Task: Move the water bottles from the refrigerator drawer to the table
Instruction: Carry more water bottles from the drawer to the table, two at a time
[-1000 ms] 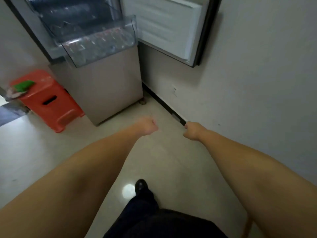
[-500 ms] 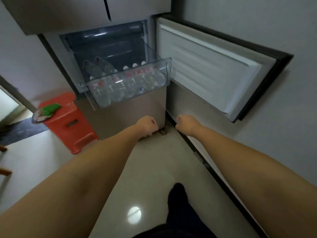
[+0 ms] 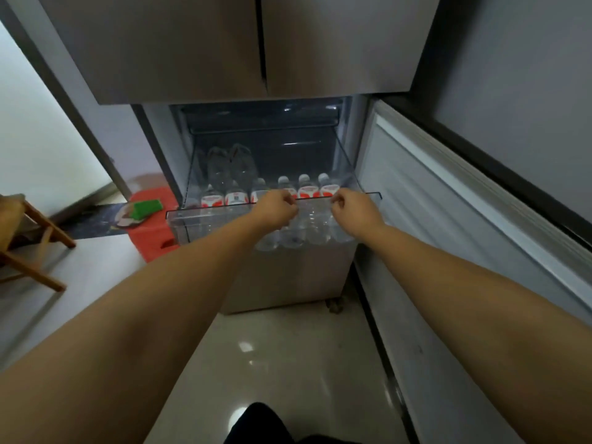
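A clear plastic refrigerator drawer (image 3: pixel 181 217) stands pulled out below the shut upper doors. Several small water bottles (image 3: pixel 308 190) with white caps and red labels stand upright in a row along its front. Behind them two larger clear bottles (image 3: pixel 231 166) lean toward the back. My left hand (image 3: pixel 276 209) hovers over the drawer's front rim near the middle bottles, fingers curled, holding nothing. Further right, my right hand (image 3: pixel 354 210) is over the same rim, also curled and empty. Both hands hide parts of the bottles below them.
The lower refrigerator door (image 3: pixel 455 206) swings open along the right wall. A red plastic stool (image 3: pixel 150 241) with a green item (image 3: pixel 145 209) on it stands left of the fridge. A wooden chair (image 3: pixel 35 241) is at the far left. Glossy floor lies below.
The view has closed in on the fridge and tilted up. Both arms have stretched forward and up, from floor level to the drawer's front rim.
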{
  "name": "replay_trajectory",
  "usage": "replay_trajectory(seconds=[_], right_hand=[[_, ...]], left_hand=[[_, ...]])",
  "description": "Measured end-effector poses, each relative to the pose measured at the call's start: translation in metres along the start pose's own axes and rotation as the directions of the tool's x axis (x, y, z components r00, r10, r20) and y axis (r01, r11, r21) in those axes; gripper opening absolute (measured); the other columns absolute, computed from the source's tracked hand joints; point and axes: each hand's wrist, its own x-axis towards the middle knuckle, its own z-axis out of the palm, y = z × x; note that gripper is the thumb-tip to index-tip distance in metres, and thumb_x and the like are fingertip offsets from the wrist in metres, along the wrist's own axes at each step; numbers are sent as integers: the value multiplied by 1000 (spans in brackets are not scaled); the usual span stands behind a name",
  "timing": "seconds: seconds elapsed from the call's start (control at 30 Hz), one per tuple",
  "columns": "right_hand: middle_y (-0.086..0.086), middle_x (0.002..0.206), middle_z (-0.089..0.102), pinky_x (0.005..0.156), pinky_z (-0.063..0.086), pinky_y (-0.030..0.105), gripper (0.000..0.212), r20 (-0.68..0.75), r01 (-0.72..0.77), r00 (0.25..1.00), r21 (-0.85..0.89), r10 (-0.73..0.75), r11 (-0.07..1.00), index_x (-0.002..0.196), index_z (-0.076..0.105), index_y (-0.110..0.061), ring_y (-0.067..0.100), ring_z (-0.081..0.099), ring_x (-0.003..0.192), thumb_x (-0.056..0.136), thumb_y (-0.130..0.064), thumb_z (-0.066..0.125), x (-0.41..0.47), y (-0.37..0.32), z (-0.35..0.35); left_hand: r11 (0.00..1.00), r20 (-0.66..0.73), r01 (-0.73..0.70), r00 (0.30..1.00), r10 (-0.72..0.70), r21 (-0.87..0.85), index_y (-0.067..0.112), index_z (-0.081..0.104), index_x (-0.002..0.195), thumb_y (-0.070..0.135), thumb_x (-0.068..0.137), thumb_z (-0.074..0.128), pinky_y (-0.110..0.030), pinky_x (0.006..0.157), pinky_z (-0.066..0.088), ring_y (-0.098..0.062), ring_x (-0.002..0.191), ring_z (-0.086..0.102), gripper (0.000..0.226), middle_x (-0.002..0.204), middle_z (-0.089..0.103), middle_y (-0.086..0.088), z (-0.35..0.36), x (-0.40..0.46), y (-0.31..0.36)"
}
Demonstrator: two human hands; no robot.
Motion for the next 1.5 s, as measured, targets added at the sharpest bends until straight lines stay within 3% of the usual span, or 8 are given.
replay_trajectory(seconds=[0.3,0.4,0.7,0.9,1.1,1.2,1.4,1.5], right_hand=[[7,111,66,78,50,33,25,22,161,986,68,-163,985,109,65,-13,24,62,95,95,-18,45,116,-46,37],[8,113,66,80,51,34,26,86,115,989,77,-121,990,111,64,-13,26,62,97,95,-17,44,166,-58,54],[19,131,56,94,45,34,39,388,-32,922,32,17,999,128,53,-4,35,55,118,97,-27,49,266,-96,124],[18,150,38,98,40,33,77,468,-188,880,188,80,964,149,26,-5,34,46,131,95,-56,42,306,-127,169],[13,140,53,88,44,27,71,473,-257,877,322,80,911,141,44,-10,30,57,121,86,-49,63,317,-132,203],[12,129,61,80,46,25,54,461,-267,884,356,80,896,132,54,-9,29,62,112,89,-41,60,313,-127,195],[16,113,67,71,53,29,53,513,-377,851,454,109,807,121,58,-4,28,67,90,89,-47,58,296,-118,163],[12,108,67,73,56,32,47,588,-478,804,551,87,684,119,58,-5,28,67,97,91,-43,60,278,-111,140]], left_hand=[[993,-108,120,987,-117,23,3,66,99,10,90,52,-37,73,55,-30,81,64,18,88,64,-16,-60,103,-38],[981,-132,159,981,-144,108,0,66,96,10,90,51,-39,82,52,-32,87,62,19,97,67,-23,-83,149,-66],[883,-176,292,954,-242,367,6,46,131,22,93,41,-40,106,36,-36,126,46,41,136,47,-20,-110,248,-117],[924,-197,383,904,-380,-27,14,43,135,38,100,36,-40,109,35,-32,129,44,43,141,44,-14,-105,270,-146],[791,-70,403,872,-485,-461,5,51,131,33,86,67,-47,105,44,-35,120,55,56,132,55,-22,-102,275,-169],[751,-59,386,870,-489,-536,4,53,129,30,86,68,-47,105,44,-36,119,55,53,128,57,-21,-103,268,-164],[759,-14,361,899,-437,-542,5,56,126,22,86,69,-42,103,46,-33,117,57,46,126,59,-17,-111,242,-137],[741,86,395,904,-419,-543,9,60,101,27,86,68,-38,86,53,-28,96,63,25,110,64,-17,-111,224,-120]])
